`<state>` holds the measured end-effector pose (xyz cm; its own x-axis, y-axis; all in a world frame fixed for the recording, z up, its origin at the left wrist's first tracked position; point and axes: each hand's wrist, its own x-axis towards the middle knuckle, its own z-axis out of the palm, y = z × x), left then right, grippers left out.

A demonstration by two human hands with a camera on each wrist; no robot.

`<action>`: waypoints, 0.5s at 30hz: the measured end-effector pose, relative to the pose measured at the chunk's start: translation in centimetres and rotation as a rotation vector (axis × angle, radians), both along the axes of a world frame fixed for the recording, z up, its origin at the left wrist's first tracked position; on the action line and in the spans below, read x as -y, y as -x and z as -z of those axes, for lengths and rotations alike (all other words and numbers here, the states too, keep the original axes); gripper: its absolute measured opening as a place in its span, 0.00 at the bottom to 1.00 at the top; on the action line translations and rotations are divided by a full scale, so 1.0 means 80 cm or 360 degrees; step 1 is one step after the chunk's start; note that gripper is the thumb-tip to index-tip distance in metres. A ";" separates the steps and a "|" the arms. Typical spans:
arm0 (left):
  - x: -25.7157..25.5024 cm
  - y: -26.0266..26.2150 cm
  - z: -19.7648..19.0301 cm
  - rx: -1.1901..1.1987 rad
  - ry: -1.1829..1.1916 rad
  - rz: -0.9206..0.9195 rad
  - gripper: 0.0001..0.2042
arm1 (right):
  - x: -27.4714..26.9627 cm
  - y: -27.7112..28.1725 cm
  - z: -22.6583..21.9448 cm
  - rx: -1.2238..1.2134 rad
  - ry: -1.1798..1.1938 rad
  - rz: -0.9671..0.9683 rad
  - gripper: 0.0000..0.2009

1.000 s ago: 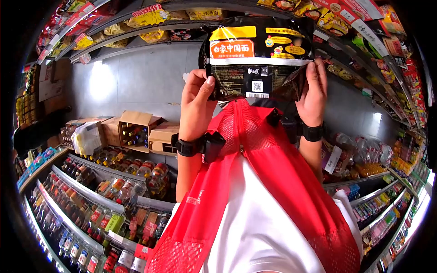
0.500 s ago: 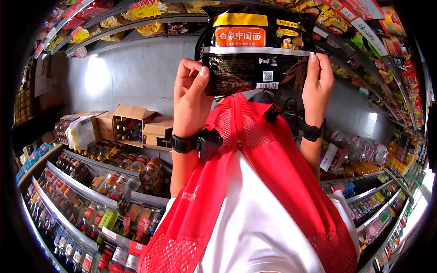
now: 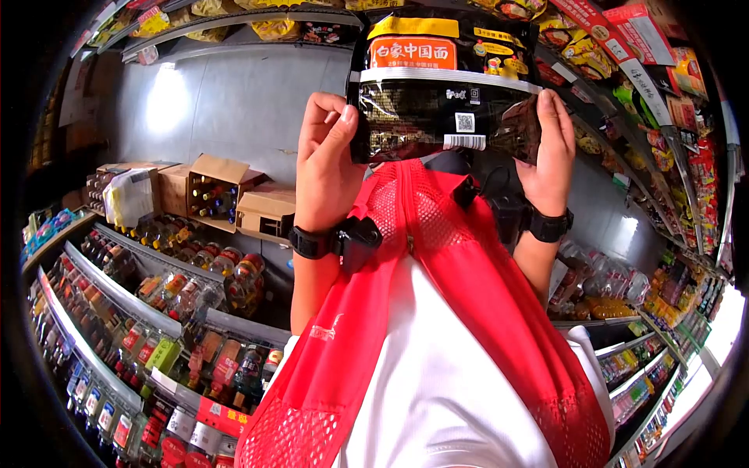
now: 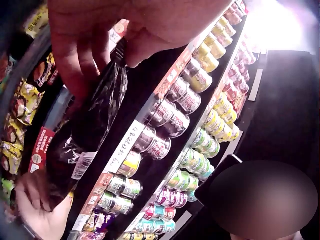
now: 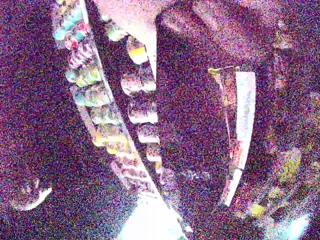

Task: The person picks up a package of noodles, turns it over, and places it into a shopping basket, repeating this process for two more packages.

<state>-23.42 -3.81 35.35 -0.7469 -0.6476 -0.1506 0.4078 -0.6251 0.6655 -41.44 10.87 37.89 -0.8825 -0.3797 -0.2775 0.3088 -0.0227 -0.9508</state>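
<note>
A black noodle package (image 3: 413, 105) with an orange label, white stripe, QR code and barcode is held up in front of the red vest in the head view. The left hand (image 3: 329, 160) pinches one side edge, thumb on the near face. On the opposite edge, the right hand (image 3: 546, 156) grips with its thumb in front. In the left wrist view, the left hand (image 4: 125, 35) pinches the package's crimped end above its dark, shiny wrap (image 4: 100, 110), and the right hand (image 4: 42, 215) holds the far end. Heavy noise blurs the right wrist view, where part of a hand (image 5: 135, 17) shows.
Shelves of bagged noodles (image 3: 589, 58) curve along the top and right. Open cartons (image 3: 212, 191) stand on the grey floor at the left, above shelves of bottles (image 3: 226, 366). Bundled plastic bottles (image 3: 605, 273) are at the right. Cup noodles (image 4: 175, 120) line shelves in the left wrist view.
The package first tipped and came down slightly, showing more of its front, then shifted slightly right with both hands still gripping it. The surrounding shelves and cartons have shifted in the head view.
</note>
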 end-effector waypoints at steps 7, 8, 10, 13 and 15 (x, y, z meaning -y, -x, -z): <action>0.005 -0.010 0.001 -0.0047 -0.0049 -0.0031 0.03 | 0.014 -0.007 -0.003 -0.0075 0.0000 -0.0038 0.14; 0.006 -0.012 0.000 -0.0052 -0.0052 -0.0029 0.03 | 0.016 -0.009 -0.004 -0.0081 0.0014 -0.0037 0.14; 0.007 -0.014 0.000 -0.0042 -0.0088 -0.0050 0.03 | 0.018 -0.010 -0.001 -0.0092 0.0029 -0.0062 0.14; 0.010 -0.017 0.004 -0.0042 -0.0103 -0.0062 0.03 | 0.020 -0.014 0.001 -0.0066 0.0048 -0.0111 0.14; 0.014 -0.020 0.005 -0.0040 -0.0086 -0.0042 0.03 | 0.023 -0.017 0.001 -0.0060 0.0056 -0.0123 0.13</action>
